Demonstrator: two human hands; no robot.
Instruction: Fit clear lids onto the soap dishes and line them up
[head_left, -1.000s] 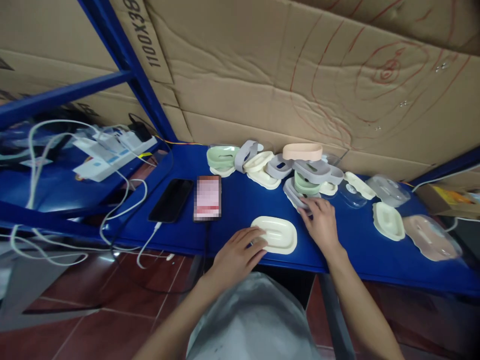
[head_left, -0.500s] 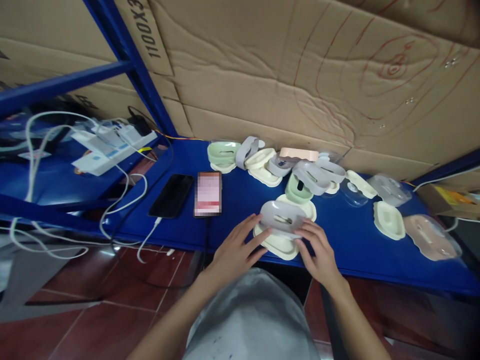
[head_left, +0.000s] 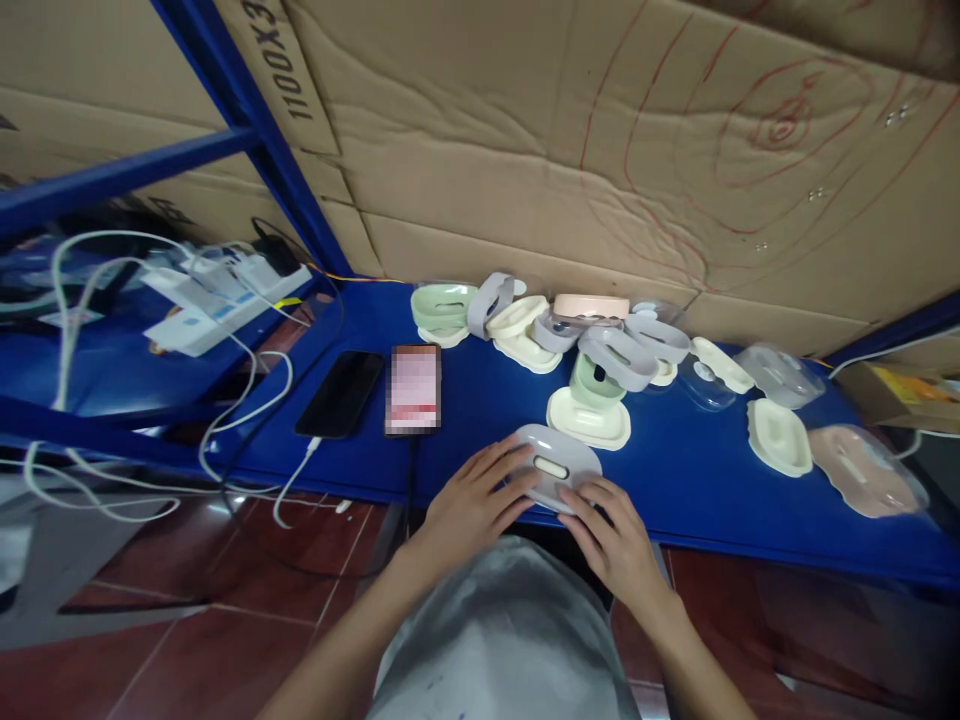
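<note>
A grey oval soap-dish part with a slot in its middle lies at the near edge of the blue shelf. My left hand presses on its left side with the fingers curled over the rim. From the right, the fingers of my right hand rest on its near edge. Whether a cream tray lies under it is hidden. Just behind it stands a cream tray with a green dish stacked on it.
A pile of grey, green, cream and pink dish parts lines the cardboard wall. Clear lids, a cream tray and a pink tray lie right. Two phones on cables lie left, a power strip beyond.
My right hand took a grey part from the pile and brought it down over the cream tray. Both hands now press it at the shelf's near edge.
</note>
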